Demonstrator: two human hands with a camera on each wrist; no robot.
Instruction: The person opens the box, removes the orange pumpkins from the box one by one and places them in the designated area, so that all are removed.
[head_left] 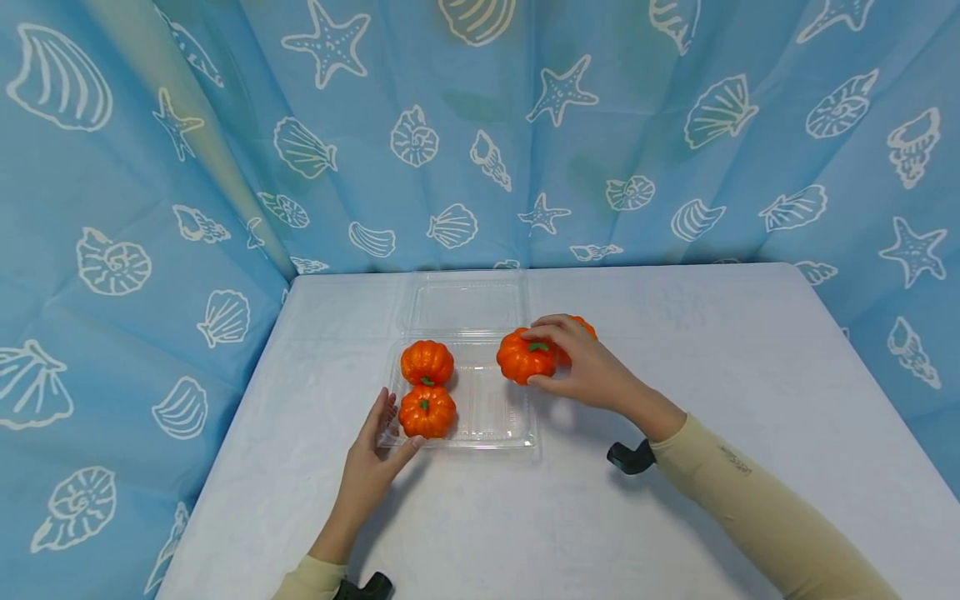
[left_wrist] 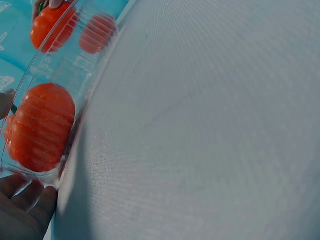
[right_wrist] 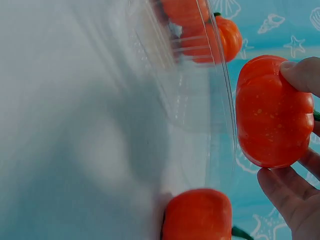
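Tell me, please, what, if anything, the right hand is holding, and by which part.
The right hand holds an orange pumpkin by its rounded sides, thumb on one side and fingers opposite, not by the green stem.

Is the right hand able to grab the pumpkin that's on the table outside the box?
Probably not right now: the right hand is full, holding another pumpkin. The outside pumpkin sits close by, though, so an empty hand could likely reach it.
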